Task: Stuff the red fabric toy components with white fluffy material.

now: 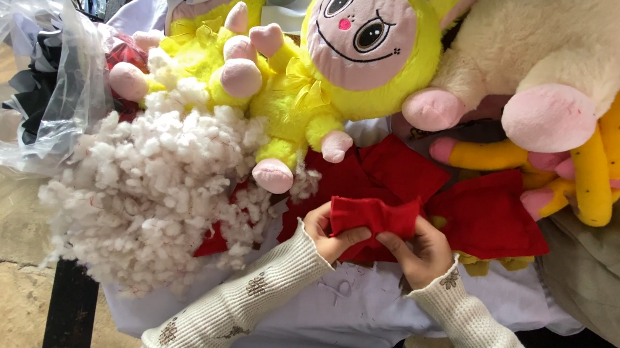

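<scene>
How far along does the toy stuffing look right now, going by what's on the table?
Looks done: one yellow doll lies fully stuffed above the work. In hand: the left hand and right hand both pinch a flat red fabric piece. Left: more flat red pieces beside it, and a big pile of white stuffing unused.

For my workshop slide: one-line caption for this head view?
Both hands, left hand and right hand, hold a red fabric piece beside white stuffing and a yellow plush doll.
</scene>
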